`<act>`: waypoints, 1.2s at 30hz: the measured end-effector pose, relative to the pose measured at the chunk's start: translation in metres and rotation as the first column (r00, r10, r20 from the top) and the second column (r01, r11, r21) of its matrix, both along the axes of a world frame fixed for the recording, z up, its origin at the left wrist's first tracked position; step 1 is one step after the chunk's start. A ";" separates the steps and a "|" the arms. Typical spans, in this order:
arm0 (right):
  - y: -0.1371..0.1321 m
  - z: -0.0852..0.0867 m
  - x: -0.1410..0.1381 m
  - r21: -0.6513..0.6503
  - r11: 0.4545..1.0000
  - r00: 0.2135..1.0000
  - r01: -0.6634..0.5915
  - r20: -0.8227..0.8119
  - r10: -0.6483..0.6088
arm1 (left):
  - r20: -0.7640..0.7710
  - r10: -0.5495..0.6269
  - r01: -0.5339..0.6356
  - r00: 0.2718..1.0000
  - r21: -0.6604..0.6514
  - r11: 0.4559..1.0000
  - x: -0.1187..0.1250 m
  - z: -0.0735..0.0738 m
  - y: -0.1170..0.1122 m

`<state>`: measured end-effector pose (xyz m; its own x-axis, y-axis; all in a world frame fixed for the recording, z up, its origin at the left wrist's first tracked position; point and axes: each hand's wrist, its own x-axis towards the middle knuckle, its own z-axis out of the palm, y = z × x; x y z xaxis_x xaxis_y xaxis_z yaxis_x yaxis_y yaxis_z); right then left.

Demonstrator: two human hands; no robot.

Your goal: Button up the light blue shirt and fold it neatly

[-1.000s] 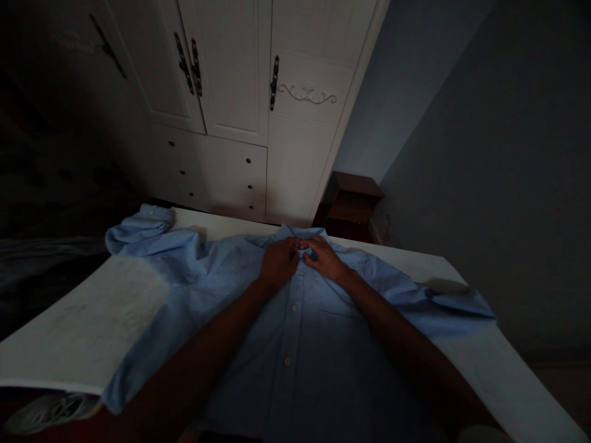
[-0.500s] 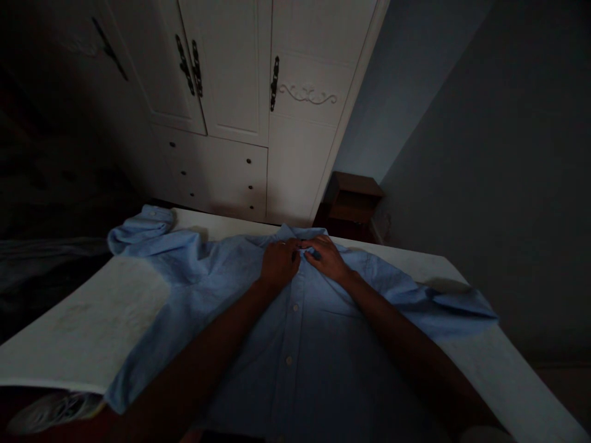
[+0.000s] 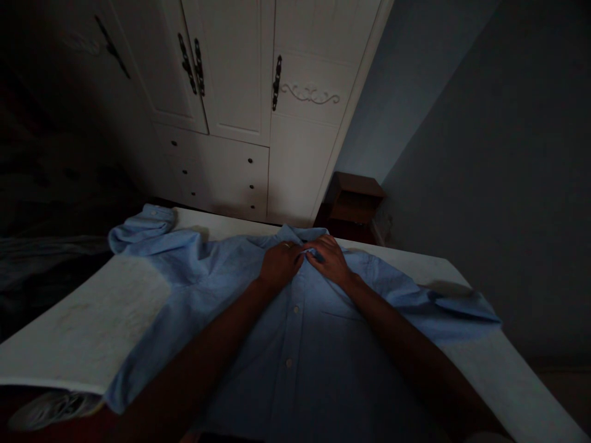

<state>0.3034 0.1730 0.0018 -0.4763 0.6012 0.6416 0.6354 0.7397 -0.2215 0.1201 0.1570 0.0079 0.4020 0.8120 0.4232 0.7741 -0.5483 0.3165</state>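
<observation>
A light blue button-up shirt [image 3: 221, 289] lies front up on a white table [image 3: 87, 326], sleeves spread to either side. My left hand [image 3: 278, 264] and my right hand [image 3: 330, 258] meet at the collar, just above the top of the button placket. Both have their fingers pinched on the fabric where the two collar edges come together. What exactly sits between the fingertips is too dark to make out.
A white wardrobe [image 3: 240, 104] with dark handles and small drawers stands behind the table. A brown wooden nightstand [image 3: 353, 203] sits to its right against a grey wall. Dark bedding lies at the left. The left sleeve cuff [image 3: 148, 221] hangs near the table's far corner.
My hands have stayed at the collar, shifting only slightly. The fingers have drawn closer together over the collar's opening.
</observation>
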 end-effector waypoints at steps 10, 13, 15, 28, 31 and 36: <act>0.001 0.002 0.002 -0.017 0.999 0.996 -0.038 -0.081 0.037 | 0.084 -0.027 0.026 0.996 0.018 1.000 -0.002 0.000 0.001; 0.002 0.003 0.004 -0.001 0.999 0.993 -0.050 -0.105 0.050 | 0.084 -0.040 0.037 0.996 0.041 0.998 -0.003 0.000 0.002; 0.001 0.004 0.005 -0.006 0.999 0.994 -0.041 -0.102 0.040 | 0.088 -0.053 0.048 0.995 0.063 0.997 -0.003 -0.001 0.003; -0.001 0.002 0.006 0.000 1.000 0.980 -0.011 -0.201 0.011 | 0.153 -0.117 0.099 0.981 0.121 0.988 -0.007 -0.005 0.008; -0.001 0.001 0.005 -0.001 1.000 0.981 -0.010 -0.193 0.010 | 0.160 -0.119 0.099 0.980 0.130 0.987 -0.007 -0.007 0.009; -0.001 0.000 0.005 0.012 1.000 0.984 -0.013 -0.176 0.015 | 0.177 -0.119 0.101 0.977 0.109 0.989 -0.006 -0.006 0.010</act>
